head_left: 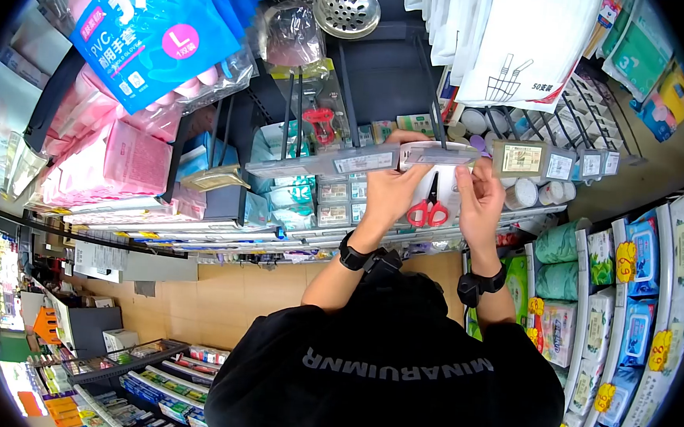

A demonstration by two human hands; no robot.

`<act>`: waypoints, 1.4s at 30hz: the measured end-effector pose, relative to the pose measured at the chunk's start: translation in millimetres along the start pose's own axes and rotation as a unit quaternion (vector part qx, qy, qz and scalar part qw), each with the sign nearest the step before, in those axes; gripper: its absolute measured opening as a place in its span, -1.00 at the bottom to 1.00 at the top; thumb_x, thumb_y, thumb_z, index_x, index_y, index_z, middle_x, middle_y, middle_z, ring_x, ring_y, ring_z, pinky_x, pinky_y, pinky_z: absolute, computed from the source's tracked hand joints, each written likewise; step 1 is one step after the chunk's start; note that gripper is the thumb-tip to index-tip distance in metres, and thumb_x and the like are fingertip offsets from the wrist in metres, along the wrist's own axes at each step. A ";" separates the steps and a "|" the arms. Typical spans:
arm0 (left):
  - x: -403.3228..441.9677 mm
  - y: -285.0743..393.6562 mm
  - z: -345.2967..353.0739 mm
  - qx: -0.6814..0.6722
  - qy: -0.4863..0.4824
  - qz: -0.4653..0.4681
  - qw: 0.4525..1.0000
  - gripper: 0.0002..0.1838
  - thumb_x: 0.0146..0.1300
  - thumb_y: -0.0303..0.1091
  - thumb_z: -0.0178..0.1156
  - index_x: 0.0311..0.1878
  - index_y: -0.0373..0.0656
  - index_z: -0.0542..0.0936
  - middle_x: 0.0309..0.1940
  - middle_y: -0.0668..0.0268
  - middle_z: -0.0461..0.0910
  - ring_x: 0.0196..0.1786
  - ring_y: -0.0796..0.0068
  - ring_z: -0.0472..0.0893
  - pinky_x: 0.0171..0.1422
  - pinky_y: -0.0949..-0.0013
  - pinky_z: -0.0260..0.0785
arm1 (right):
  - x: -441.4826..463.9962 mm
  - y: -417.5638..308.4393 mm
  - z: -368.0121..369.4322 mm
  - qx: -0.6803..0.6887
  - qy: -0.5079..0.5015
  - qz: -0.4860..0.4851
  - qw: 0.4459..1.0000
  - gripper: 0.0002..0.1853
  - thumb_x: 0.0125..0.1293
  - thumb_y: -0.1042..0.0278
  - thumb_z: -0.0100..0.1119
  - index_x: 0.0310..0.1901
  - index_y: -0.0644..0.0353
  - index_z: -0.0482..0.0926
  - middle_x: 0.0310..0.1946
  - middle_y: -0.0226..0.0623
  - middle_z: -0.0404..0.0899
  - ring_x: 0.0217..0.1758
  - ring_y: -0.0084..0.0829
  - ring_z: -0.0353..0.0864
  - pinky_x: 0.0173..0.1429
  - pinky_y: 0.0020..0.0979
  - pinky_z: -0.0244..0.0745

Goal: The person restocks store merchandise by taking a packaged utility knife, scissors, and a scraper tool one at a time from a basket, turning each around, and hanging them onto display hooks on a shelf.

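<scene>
A packaged pair of scissors with red handles (428, 213) hangs upright on a white card below a clear price tag holder (440, 152) at the shelf front. My left hand (391, 188) is closed on the left edge of the pack, with some fingers hidden behind the tag holder. On the other side, my right hand (481, 198) pinches the pack's upper right edge between thumb and fingers. The dark blades point up, between my two hands. A red peeler (319, 125) hangs on a hook to the left.
Metal hooks with tag holders (523, 159) stick out on both sides of my hands. Blue glove packs (145, 29) hang at the upper left, white packs (520, 43) at the upper right. Shelves of wipes (640, 258) stand at the right. Tan floor (233, 293) lies below.
</scene>
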State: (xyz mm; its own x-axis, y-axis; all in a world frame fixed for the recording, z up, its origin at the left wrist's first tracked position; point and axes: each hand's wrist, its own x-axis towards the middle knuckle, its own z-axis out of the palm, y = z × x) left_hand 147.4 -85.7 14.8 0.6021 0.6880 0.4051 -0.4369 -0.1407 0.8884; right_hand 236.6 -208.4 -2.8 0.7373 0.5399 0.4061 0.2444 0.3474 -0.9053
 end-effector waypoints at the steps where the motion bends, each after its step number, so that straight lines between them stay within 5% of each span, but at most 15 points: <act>1: 0.3 -0.7 0.9 0.000 0.000 0.001 1.000 -0.77 0.25 -0.57 0.33 -0.04 -0.31 0.56 -0.15 0.32 0.61 -0.08 0.60 0.58 0.04 0.49 0.43 | 1.5 -0.5 0.9 0.004 -0.002 -0.005 1.000 -0.74 0.46 0.53 0.14 0.12 0.43 0.52 -0.05 -0.22 0.68 -0.08 -0.61 0.59 0.02 -0.54 0.47; 10: 4.5 -5.3 3.2 0.002 0.015 0.000 1.000 -0.76 0.27 -0.56 0.32 -0.01 -0.31 0.56 -0.09 0.31 0.58 -0.02 0.55 0.59 0.09 0.46 0.43 | 15.1 3.2 1.0 -0.007 -0.035 -0.003 0.999 -0.77 0.48 0.50 0.12 0.11 0.32 0.50 -0.12 -0.36 0.65 -0.11 -0.67 0.54 0.00 -0.59 0.41; 16: 9.4 -0.9 2.4 0.027 0.029 0.019 0.999 -0.52 0.21 -0.56 0.38 0.16 -0.24 0.43 -0.05 0.23 0.56 0.01 0.50 0.59 0.13 0.41 0.45 | 33.3 24.7 11.2 -0.014 -0.002 -0.038 0.999 -0.79 0.50 0.42 0.13 0.08 0.31 0.51 -0.15 -0.34 0.66 -0.16 -0.65 0.54 -0.05 -0.56 0.42; 20: 10.6 -4.9 -1.4 0.110 0.049 0.050 0.991 -0.21 0.10 -0.55 0.43 0.37 -0.23 0.24 0.22 0.09 0.45 0.31 0.29 0.46 0.38 0.24 0.31 | 52.7 23.5 18.1 -0.052 -0.017 -0.043 0.998 -0.84 0.51 0.43 0.12 0.00 0.31 0.52 -0.22 -0.38 0.66 -0.17 -0.71 0.53 -0.07 -0.61 0.42; 24: 7.9 4.0 -2.3 0.139 0.069 0.036 0.987 -0.15 0.09 -0.38 0.48 0.39 -0.25 0.22 0.35 0.04 0.32 0.46 0.17 0.31 0.50 0.10 0.14 | 76.4 34.9 25.1 -0.019 -0.004 0.008 1.000 -0.84 0.50 0.43 0.15 -0.03 0.34 0.54 -0.31 -0.43 0.66 -0.31 -0.77 0.51 -0.24 -0.67 0.39; 27: 4.4 0.0 -8.2 0.189 0.062 0.049 0.979 -0.12 0.10 -0.37 0.48 0.42 -0.28 0.20 0.36 0.02 0.30 0.48 0.14 0.28 0.52 0.10 0.12 | 98.0 63.9 27.4 -0.013 0.021 -0.057 0.998 -0.84 0.50 0.41 0.16 -0.13 0.36 0.55 -0.32 -0.43 0.66 -0.33 -0.78 0.51 -0.28 -0.67 0.39; 32: -0.9 -0.4 -14.0 0.181 0.068 0.035 0.981 -0.16 0.11 -0.36 0.47 0.41 -0.32 0.24 0.36 0.02 0.30 0.48 0.14 0.28 0.52 0.14 0.11 | 131.6 114.3 16.3 -0.106 0.022 -0.024 0.994 -0.83 0.50 0.40 0.17 -0.22 0.35 0.55 -0.40 -0.46 0.58 -0.37 -0.79 0.41 -0.33 -0.65 0.34; 35: -5.2 -5.9 -19.8 0.184 0.069 0.023 0.980 -0.21 0.15 -0.35 0.46 0.38 -0.35 0.28 0.35 0.03 0.31 0.46 0.18 0.29 0.52 0.17 0.12 | 135.9 110.1 23.3 -0.095 0.024 -0.050 0.994 -0.70 0.42 0.30 0.25 -0.16 0.48 0.58 -0.54 -0.19 0.57 -0.45 -0.61 0.43 -0.34 -0.45 0.34; 42: -18.7 -6.1 -24.5 0.147 0.062 0.011 0.987 -0.30 0.23 -0.33 0.43 0.34 -0.38 0.32 0.23 0.08 0.43 0.32 0.29 0.42 0.47 0.20 0.20 | 128.5 114.4 24.8 -0.111 0.034 -0.074 0.990 -0.69 0.44 0.29 0.22 -0.01 0.42 0.55 -0.30 -0.08 0.68 -0.29 -0.43 0.60 -0.13 -0.37 0.48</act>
State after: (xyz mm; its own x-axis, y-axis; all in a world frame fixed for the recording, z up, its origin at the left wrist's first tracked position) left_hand 122.4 -80.3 -3.5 0.5003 0.7617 0.4117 -0.2253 -0.3446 0.9113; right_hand 343.7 -80.2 -51.0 0.7215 0.4410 0.5339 0.4799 0.2373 -0.8446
